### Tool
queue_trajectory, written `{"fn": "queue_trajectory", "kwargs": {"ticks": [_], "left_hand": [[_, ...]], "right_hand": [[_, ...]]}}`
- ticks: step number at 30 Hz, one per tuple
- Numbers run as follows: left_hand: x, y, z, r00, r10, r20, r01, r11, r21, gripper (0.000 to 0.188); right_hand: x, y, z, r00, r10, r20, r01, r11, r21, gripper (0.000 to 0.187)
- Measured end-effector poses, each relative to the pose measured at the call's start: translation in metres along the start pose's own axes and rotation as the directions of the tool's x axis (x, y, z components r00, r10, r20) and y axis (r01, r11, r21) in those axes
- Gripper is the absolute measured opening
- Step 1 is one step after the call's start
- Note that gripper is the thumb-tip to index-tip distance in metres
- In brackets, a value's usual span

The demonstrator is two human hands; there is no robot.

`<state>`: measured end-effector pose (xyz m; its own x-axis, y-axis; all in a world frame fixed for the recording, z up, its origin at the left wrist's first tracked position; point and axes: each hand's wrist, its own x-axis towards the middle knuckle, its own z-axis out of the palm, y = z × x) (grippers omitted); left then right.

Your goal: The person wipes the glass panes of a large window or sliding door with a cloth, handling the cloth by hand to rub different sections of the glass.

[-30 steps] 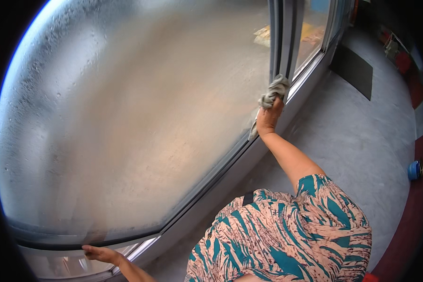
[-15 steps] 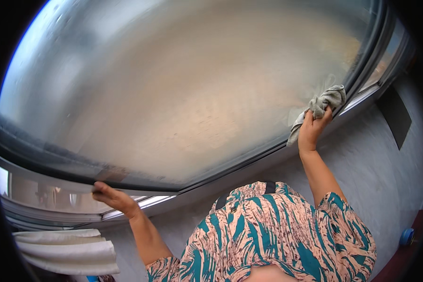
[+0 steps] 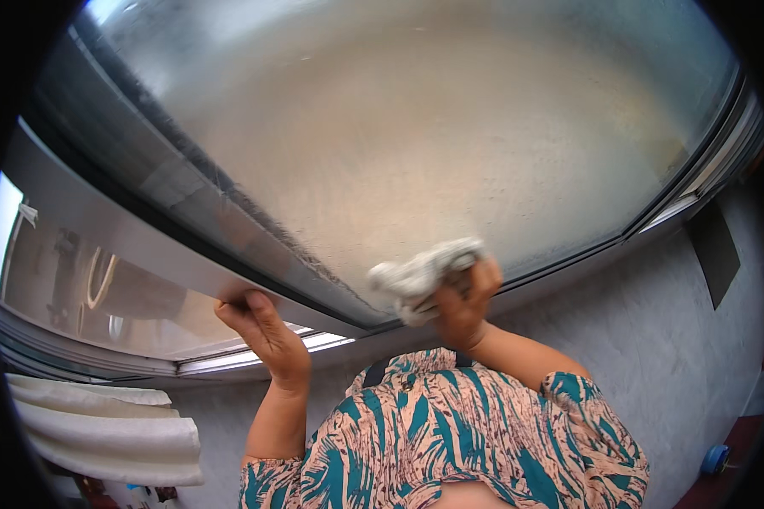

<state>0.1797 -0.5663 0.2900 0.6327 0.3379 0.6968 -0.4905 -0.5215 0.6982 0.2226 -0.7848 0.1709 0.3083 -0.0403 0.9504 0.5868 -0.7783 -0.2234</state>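
Note:
A large framed glass pane, hazy with moisture, fills the upper part of the view. My right hand is closed around a crumpled pale grey cloth, blurred by motion, at the lower part of the glass near its bottom corner. Along the pane's left side runs a light window frame with a dark seal. My left hand grips the outer edge of that frame, thumb against its face; some fingertips are hidden behind it.
Below the glass is a grey wall with a dark rectangular panel at the right. White curtain fabric hangs at lower left, under the window track. A blue round object lies at the lower right.
My right hand has swept the cloth leftward and down from the right corner. My left hand has shifted right and now holds the frame edge; the view has turned left, showing more of the frame.

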Motion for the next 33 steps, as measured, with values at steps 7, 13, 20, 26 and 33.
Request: {"fn": "queue_trajectory", "kwargs": {"ticks": [7, 13, 20, 26, 33], "left_hand": [[0.002, -0.009, 0.020, 0.983, -0.087, 0.164, 0.138, 0.934, -0.331, 0.044], [-0.003, -0.019, 0.032, 0.984, -0.095, 0.149, 0.148, 0.906, -0.396, 0.048], [-0.003, -0.041, 0.020, 0.970, -0.120, 0.211, 0.201, 0.885, -0.421, 0.046], [-0.005, -0.043, 0.012, 0.986, -0.138, 0.096, 0.161, 0.938, -0.307, 0.046], [0.002, -0.087, -0.010, 0.996, -0.065, 0.058, 0.082, 0.926, -0.369, 0.031]], "right_hand": [[0.049, -0.041, 0.022, 0.952, -0.302, 0.038, 0.296, 0.947, 0.121, 0.024], [0.146, -0.037, 0.004, 0.921, -0.346, -0.179, 0.364, 0.928, 0.075, 0.024], [0.318, -0.065, 0.003, 0.784, -0.429, -0.449, 0.418, 0.899, -0.130, 0.024], [0.442, -0.091, -0.001, 0.493, -0.641, -0.588, 0.534, 0.756, -0.377, 0.013], [0.509, -0.067, -0.040, 0.496, -0.744, -0.449, 0.502, 0.667, -0.551, 0.014]]}}
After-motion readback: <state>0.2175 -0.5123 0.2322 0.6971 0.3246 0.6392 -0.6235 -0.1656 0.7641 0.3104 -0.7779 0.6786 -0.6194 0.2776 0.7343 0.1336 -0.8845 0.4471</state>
